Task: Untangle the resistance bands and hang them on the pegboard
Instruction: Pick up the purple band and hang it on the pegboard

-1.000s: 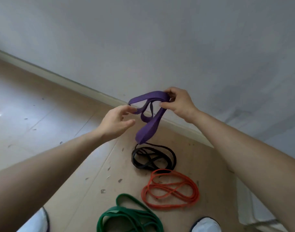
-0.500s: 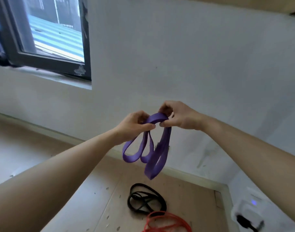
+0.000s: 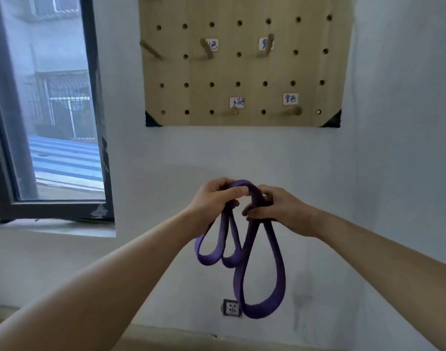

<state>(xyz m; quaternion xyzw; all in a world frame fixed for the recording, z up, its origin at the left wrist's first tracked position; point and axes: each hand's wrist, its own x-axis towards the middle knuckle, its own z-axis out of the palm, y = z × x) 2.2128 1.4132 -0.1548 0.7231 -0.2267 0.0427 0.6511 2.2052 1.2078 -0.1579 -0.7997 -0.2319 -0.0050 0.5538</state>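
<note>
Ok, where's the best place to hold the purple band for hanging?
Probably the top arch of the purple band, from both sides, as the left hand and right hand grip it now. All three loops gather there and hang free below, so spreading that arch should open it for a peg on the pegboard.

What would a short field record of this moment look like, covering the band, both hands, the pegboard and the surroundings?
band: purple band, folded into three hanging loops, held below the pegboard, not yet hung
left hand: grips the band's top from the left
right hand: grips the band's top from the right
pegboard: wooden, on the wall; five pegs, none carrying a band; four handwritten labels, unreadable
surroundings: window at left; wall socket low behind the band
</note>
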